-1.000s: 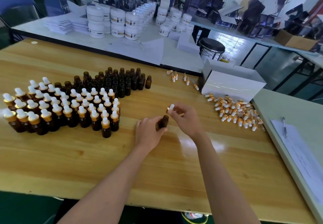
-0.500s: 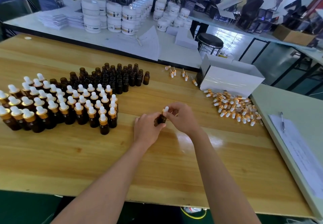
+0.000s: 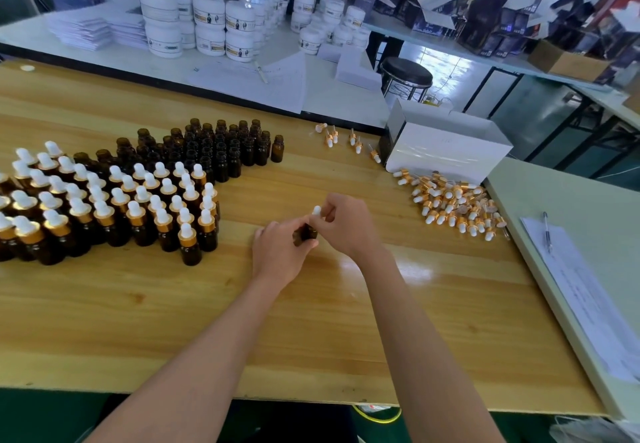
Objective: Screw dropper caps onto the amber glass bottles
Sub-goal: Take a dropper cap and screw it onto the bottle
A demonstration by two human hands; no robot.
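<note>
Forearms, both bare, reach forward from the bottom of my view across a wooden table (image 3: 173, 321) and meet near its middle. The left hand (image 3: 277, 255) wraps its fingers (image 3: 308, 243) round a small amber bottle (image 3: 304, 233), lifted just off the wood and tilted a little; I judge this grip is there to stop the bottle turning. The right hand (image 3: 346, 224) comes in from above with its fingertips pinched on a dropper cap (image 3: 316, 210) sitting at the bottle's neck. Only the cap's white rubber bulb shows between the fingers, so I cannot tell how far the thread is seated. To me this looks like the twisting step itself.

Left of the hands, capped bottles (image 3: 104, 207) stand upright in tight rows, white bulbs over gold collars. They are grouped close, probably so finished work stays apart from the rest. Just behind them a block of open bottles (image 3: 214, 148) waits, necks bare, within easy reach of the left hand.

To the right, well apart from the bottles, loose caps (image 3: 453, 203) lie heaped against a white box (image 3: 446, 152), handy for the right hand. A few more caps (image 3: 346, 139) are scattered farther back. At the far right a pen (image 3: 547, 231) rests on a sheet of paper (image 3: 588, 290).

Beyond the table, white jars (image 3: 207, 27) are stacked on another table, and a round stool (image 3: 407, 74) stands in the aisle.
</note>
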